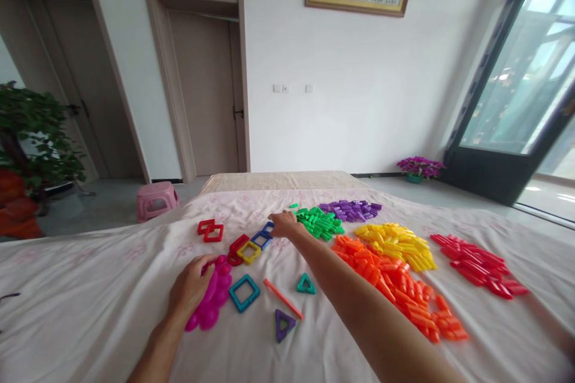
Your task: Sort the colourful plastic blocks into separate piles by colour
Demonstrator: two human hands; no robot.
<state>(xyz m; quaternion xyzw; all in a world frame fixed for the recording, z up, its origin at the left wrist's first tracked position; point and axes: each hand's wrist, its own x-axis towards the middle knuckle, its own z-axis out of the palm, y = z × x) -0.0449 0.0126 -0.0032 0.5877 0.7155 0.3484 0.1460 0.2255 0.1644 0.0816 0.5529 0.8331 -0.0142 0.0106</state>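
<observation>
My left hand is closed around the upper left edge of a magenta plastic piece with rounded lobes, which rests on the cloth. My right hand reaches forward with fingers stretched out to the left over a blue square frame tile, partly covering it. Whether the fingertips touch that tile is hard to see. A second blue square tile, a yellow square tile and a red piece run in a line towards me. Right beside my right hand lies a heap of green plastic pieces.
On the cloth lie red tiles, a teal square, a teal triangle, a purple triangle and an orange stick. Purple, yellow, orange and red heaps spread rightward.
</observation>
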